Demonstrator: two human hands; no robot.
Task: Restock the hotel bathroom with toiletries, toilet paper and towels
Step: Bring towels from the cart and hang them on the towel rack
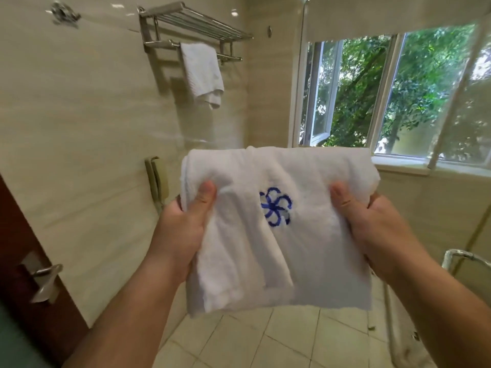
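Holding one folded white towel (305, 256) at chest height, mid-frame, both hands clamp its side edges. Left hand (178, 235) at the towel's 9 o'clock: thumb pressed on top of the cloth, fingers curled beneath and mostly hidden. Right hand (380, 229) at 3 o'clock: same grip, thumb on top. Towel face is up and carries one blue embroidered emblem (275, 207), pinwheel-shaped, near its centre. The towel touches nothing but the hands.

Count: towels 2; hands 2; rack 1; window 1.

Below, at 6 o'clock: pale square floor tiles (239, 341). At 8 o'clock: dark wooden door with one metal lever handle (43, 282). At 4 o'clock: a chrome rail (457, 257), only partly in view.

Farther, at 11 o'clock: chrome wall rack (196, 25), slatted shelf above, bar below. The bar carries the second towel (203, 73), white, draped and hanging, well apart from the held one. Walls are glossy beige tile. At 2 o'clock: white-framed window (393, 94), one casement swung open, green foliage outside.
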